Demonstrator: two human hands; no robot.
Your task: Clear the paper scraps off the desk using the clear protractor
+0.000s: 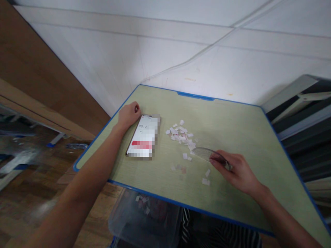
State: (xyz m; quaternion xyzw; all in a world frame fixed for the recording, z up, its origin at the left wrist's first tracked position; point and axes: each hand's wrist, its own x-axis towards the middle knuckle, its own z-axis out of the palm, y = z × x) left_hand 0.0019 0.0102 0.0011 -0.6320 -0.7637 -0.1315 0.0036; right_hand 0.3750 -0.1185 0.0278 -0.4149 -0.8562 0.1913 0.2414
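My right hand pinches a clear, curved plastic protractor between thumb and fingers, above the right part of the table. The protractor's far tip reaches the edge of a loose pile of small white paper scraps. A few more scraps lie apart from the pile, nearer to me. My left hand rests on the table's left side with its fingers curled into a loose fist, and nothing shows in it. Just beside it lies a phone, its lit screen partly blurred out and showing a timer.
The pale green table has a blue rim and stands against a white wall. Below its front edge is a clear plastic bin with paper scraps inside. Folded grey furniture leans at the right; a brown wooden panel stands left.
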